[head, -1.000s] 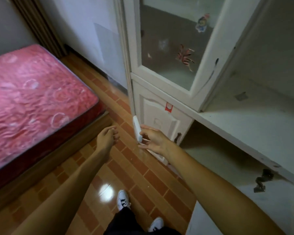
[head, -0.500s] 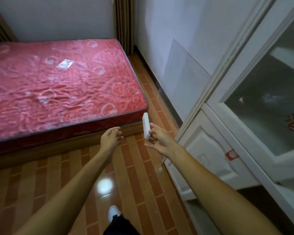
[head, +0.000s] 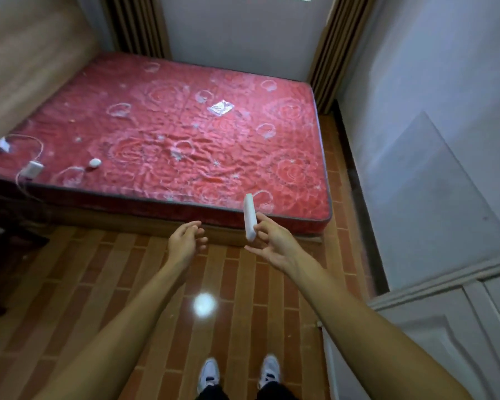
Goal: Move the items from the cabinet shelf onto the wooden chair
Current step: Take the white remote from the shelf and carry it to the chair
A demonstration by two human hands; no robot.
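Blurred white bar [head: 249,217] in right hand [head: 272,244]

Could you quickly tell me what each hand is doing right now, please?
Left hand: open, loosely curled, holding nothing.
Right hand: pinching the slim white bar, held roughly upright.

A red quilted mattress [head: 185,134] is laid on a low wooden base [head: 127,219]. Near the mattress's centre a clear plastic wrapper [head: 220,107] is seen. Toward its near left corner a small white oval object [head: 94,162], a white adapter [head: 33,168] and a looped white cable [head: 38,142] are laid. Striped brown curtains [head: 139,24] are hung behind the mattress's far corners, and a wooden panel [head: 26,53] is set along its left side. In front of the mattress, brick-patterned floor tiles [head: 98,284] are marked by a round glare [head: 204,304].
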